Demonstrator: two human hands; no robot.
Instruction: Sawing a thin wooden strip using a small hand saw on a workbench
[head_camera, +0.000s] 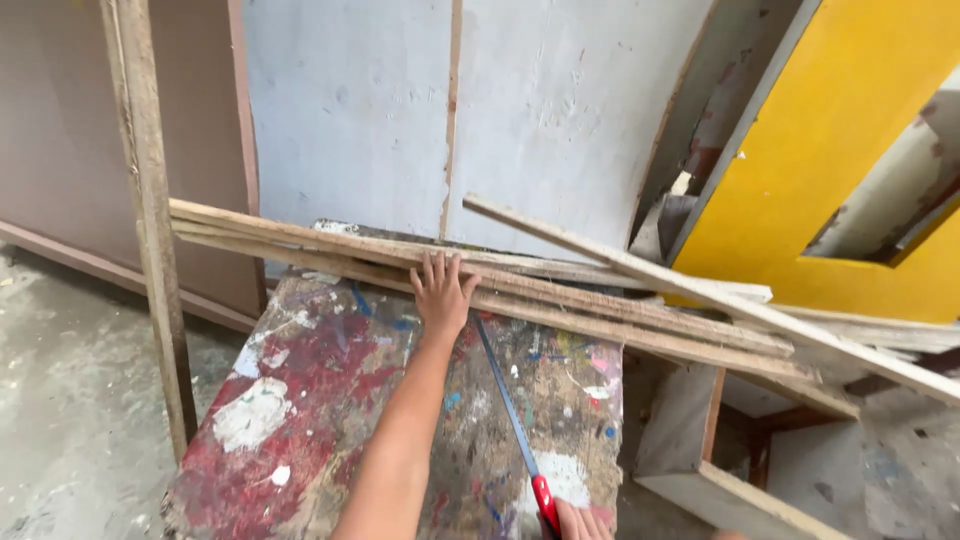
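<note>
My left hand (441, 290) lies flat with fingers spread on a bundle of long thin wooden strips (620, 312) that rests across the far edge of a paint-stained table (300, 400). My right hand (580, 522) shows only partly at the bottom edge, closed around the red handle of a handsaw (510, 410). The saw's narrow blade runs up across the table toward the strips, its tip just right of my left wrist.
A white board (350, 110) and a yellow panel (830, 150) lean behind the table. An upright wooden post (155, 230) stands at the left. A long slat (720, 295) slants down to the right over a wooden frame (710, 450). Concrete floor (70, 380) at left.
</note>
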